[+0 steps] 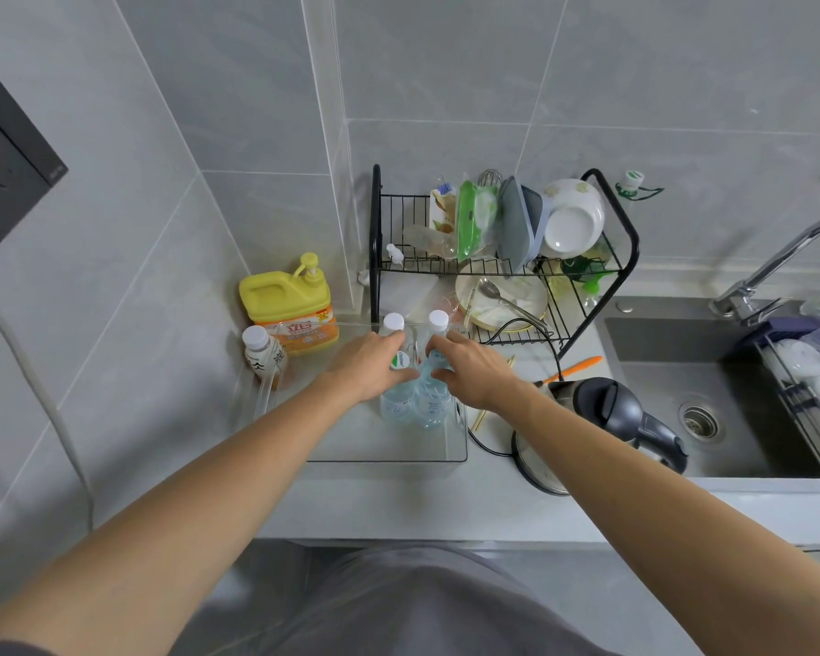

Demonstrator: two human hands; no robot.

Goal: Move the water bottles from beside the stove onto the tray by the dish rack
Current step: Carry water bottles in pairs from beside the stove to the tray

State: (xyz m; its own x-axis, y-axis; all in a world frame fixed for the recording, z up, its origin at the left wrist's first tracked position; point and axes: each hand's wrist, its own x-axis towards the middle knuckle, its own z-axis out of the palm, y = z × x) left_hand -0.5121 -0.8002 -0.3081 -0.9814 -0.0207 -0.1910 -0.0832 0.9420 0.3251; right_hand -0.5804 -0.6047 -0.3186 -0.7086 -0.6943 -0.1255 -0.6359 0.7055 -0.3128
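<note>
A: Forearms nearest the lens, both reaching up-frame from the person's body. Head view only. Left hand point(375, 366), right hand point(469, 371).

B: Bottles?

A: Two water bottles point(401, 400) upright, touching side by side, long axes vertical, white caps up. Both stand inside the clear tray point(389, 454), which sits just in front of the dish rack point(503, 258) on the table point(398, 499).

B: Which hand on which?

A: Left grip wrapped round the upper body of the left bottle, right grip round the right one. Each bottle lies directly under its own hand, so neither arm is nearer. Fingers curled, clenched on the plastic, not spread.

B: Bases down?

A: Look seated on the tray floor; can't tell for sure through the clear wall. My guess is next comes letting go, straight up and back.

B: Anything close?

A: Third white-capped bottle point(263, 355) and yellow detergent jug point(290, 305) left of the rack; kettle point(602, 419) in front of it, to the right.
</note>
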